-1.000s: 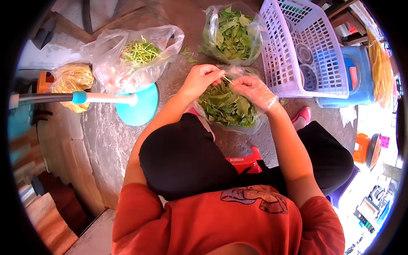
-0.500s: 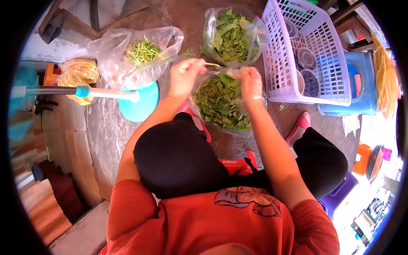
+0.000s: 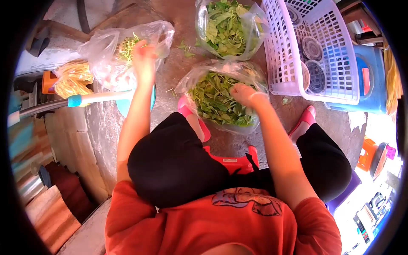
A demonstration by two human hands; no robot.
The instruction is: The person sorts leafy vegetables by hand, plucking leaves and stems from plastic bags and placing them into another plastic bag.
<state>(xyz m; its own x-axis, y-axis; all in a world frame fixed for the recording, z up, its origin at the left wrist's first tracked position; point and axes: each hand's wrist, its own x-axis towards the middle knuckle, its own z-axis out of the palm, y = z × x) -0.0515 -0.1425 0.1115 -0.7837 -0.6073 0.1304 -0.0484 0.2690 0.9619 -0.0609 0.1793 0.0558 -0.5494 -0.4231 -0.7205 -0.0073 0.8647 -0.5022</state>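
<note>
My left hand is over the right side of a clear plastic bag of thin green stems. Motion smears its fingers, so their grip is unclear. Down in the nearer clear bag, my right hand touches the leafy greens, its fingers curled together. What they pinch is hidden. Some clear film shows around the right wrist. Just beyond lies another open bag, filled with picked green leaves.
A white plastic basket with round clear lids stands at the right, beside a blue stool. A turquoise-and-white pole crosses at left, near a yellow bundle. Stray leaf bits lie on the floor. A red stool is under me.
Both hands were together above the near bag with a stem between them. The left has swung left to the stem bag; the right has dropped into the leaves.
</note>
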